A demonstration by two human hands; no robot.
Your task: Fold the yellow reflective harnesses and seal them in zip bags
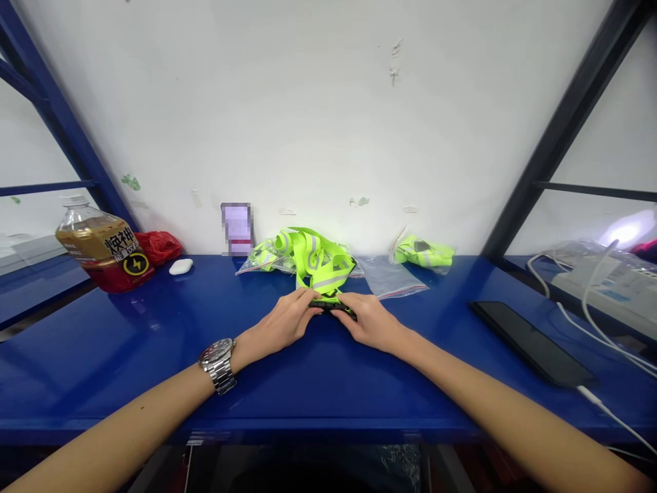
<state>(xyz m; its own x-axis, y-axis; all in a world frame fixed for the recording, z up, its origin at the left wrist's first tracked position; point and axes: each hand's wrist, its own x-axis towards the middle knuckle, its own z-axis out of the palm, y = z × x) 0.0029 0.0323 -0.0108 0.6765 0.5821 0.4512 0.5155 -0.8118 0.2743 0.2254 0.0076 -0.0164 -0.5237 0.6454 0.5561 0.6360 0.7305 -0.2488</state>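
Note:
Both hands meet over the blue table, pinching a black buckle (326, 306) on a fluorescent yellow-green strap with grey reflective stripes. My left hand (291, 315), a metal watch (218, 364) on its wrist, grips the buckle's left end between thumb and fingers. On the other end my right hand (367, 318) is closed in the same way. The reflective strap (318, 257) is bunched in loops just behind the hands. Fingers hide part of the buckle, so I cannot tell whether it is fastened.
Behind the strap lie clear plastic bags (393, 277), one holding another folded strap (425, 253). At left stand a drink bottle (105, 239), a red bag (160, 246), a white case (181, 266) and a propped phone (237, 229). A black phone (531, 342) with a cable lies right.

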